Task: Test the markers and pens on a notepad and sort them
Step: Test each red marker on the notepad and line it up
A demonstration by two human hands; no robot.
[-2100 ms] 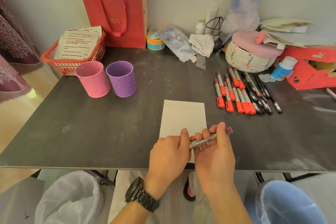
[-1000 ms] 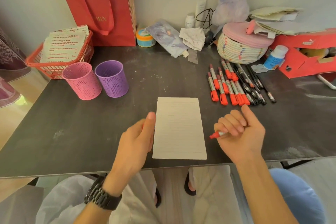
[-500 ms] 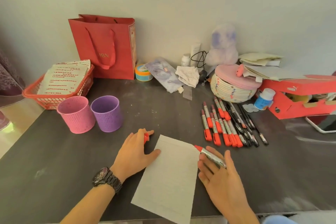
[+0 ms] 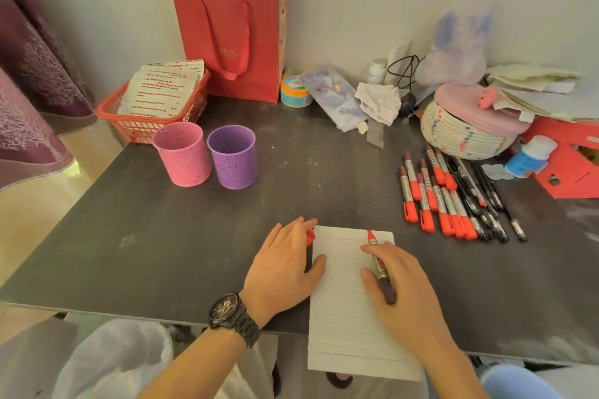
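1. Notepad (image 4: 340,317) lies at the near edge of the table (image 4: 162,236), its lower part hanging over that edge toward the person. This puts the page directly under both hands.
2. The left hand (image 4: 285,266) lies flat at the pad's left edge, fingers nearly straight and thumb over the paper's margin, probably to pin the loose sheet against the pull of a stroke.
3. A red cap (image 4: 310,236) peeps out from under that hand's index finger, beside the pad's top left corner. It seems to be kept there for recapping. I cannot tell whether it is pinched or only covered.
4. The right hand (image 4: 405,288) holds the red marker (image 4: 377,261) in a writing grip, fingers curled round the barrel. The tip points toward the pad's far edge, near the top right corner. I cannot tell whether it touches the paper, and no ink mark shows on the page.
5. The remaining markers and pens (image 4: 447,201) lie in a row toward the table's right edge, well apart from the pad but on the writing hand's side.
6. The pink cup (image 4: 183,154) and purple cup (image 4: 232,155) stand side by side toward the far left corner, probably as the sorting bins. Which result goes in which cup is not shown.
7. By my reading the test stroke is about to be made, and the sorting is at an early stage.
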